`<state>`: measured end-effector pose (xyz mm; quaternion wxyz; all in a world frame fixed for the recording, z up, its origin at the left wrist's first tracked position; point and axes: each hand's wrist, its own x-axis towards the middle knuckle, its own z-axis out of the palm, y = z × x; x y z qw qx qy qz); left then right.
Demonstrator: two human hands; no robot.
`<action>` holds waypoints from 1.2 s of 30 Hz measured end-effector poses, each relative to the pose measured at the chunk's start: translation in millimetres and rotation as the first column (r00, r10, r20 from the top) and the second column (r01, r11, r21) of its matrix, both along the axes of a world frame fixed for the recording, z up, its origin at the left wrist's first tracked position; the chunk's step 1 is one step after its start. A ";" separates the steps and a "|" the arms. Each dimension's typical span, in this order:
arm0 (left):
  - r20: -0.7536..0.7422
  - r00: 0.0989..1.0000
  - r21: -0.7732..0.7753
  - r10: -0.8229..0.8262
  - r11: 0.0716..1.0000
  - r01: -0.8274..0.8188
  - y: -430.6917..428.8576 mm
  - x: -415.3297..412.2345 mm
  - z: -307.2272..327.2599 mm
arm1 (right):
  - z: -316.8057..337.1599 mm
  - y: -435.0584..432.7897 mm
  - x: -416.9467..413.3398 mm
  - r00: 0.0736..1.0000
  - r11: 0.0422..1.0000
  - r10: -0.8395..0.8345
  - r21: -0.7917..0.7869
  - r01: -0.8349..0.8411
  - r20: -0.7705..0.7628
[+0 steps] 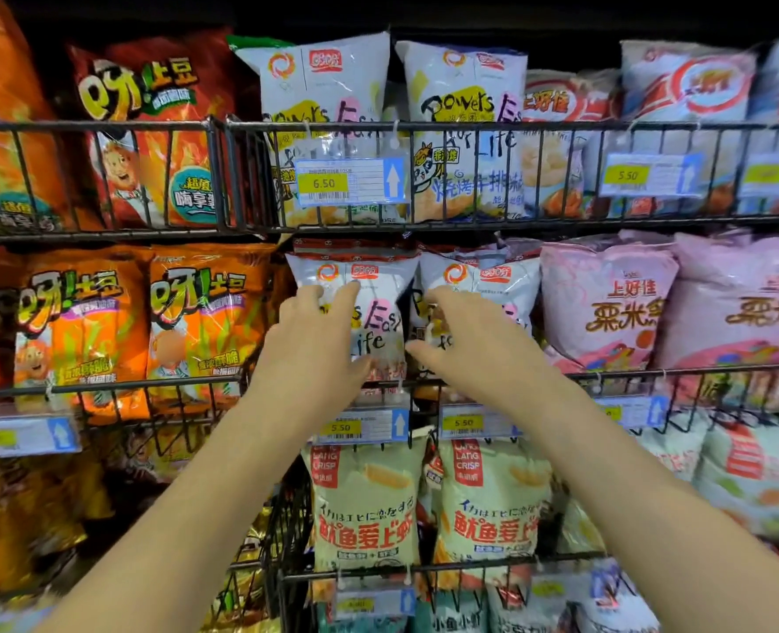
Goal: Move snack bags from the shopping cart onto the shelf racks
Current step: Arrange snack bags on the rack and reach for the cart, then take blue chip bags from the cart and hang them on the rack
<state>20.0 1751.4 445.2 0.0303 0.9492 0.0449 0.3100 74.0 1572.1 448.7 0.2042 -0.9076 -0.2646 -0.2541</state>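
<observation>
Standing upright in the middle rack, the left white bag has the person's left hand laid on its front. The fingers are straight and spread, pressing rather than gripping. Just beside it stands the right white bag, with the right hand stretched toward it, fingers extended and thumb reaching left. Neither hand holds anything.

Both bags are puffy and glossy, so a flat palm probably has little purchase on them. A push placed high could tip a bag backward, and its lower edge might then ride up over the front wire and slide out. The two bags touch along their inner sides, so squeezing one in could shove the other forward or crush its contents. Their tops sit close under the upper rack and may snag or crumple there. A forearm could also knock the price tag hanging below.

The shopping cart is out of view, so how many bags remain cannot be judged. The hands and the wire hide the bags' lower parts, and any bags stacked behind are concealed. Whether the right fingertips actually touch the film cannot be told. The pink bags and everything near the frame's edges are blurred.
</observation>
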 end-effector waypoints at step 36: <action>-0.422 0.292 0.236 -0.859 0.207 0.950 -629.4 -115.7 -150.3 | -185.0 -576.7 -352.6 0.328 0.367 -0.916 -0.154 0.918 -0.230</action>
